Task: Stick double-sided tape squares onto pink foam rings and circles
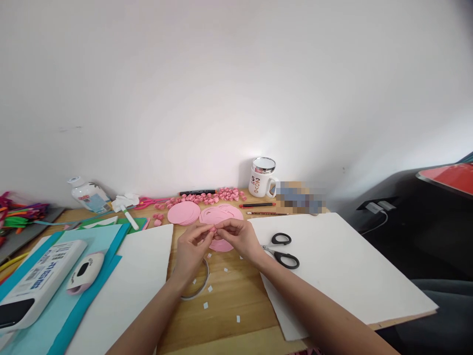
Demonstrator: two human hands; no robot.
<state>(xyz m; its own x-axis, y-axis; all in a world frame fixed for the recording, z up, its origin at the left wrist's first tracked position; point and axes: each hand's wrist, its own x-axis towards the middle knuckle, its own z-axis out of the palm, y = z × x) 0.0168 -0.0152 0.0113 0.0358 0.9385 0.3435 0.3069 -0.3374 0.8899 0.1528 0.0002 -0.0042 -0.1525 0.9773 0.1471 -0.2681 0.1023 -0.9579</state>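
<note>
Fingertips of both hands meet over the middle of the table, pinching a small pink rolled piece of paper [213, 230] between them. My left hand [191, 246] is closed on its left side, and my right hand [241, 239] is closed on its right. Fingers cover most of the piece. Just beyond the hands lie a stack of pink paper circles [183, 213] and some pink cut-out rings [234, 213]. Rolled pink paper flowers [229, 194] are heaped along the wall. A roll of tape [207, 278] lies partly under my left wrist, with several white bits [206, 305] scattered nearby.
Black-handled scissors [290, 260] rest on a white board [343, 276] at right. A white mug [260, 182], a pen [257, 204] and a pencil [268, 213] are behind. Teal sheets [99, 246], a white device [48, 281] and a bottle [88, 195] occupy the left.
</note>
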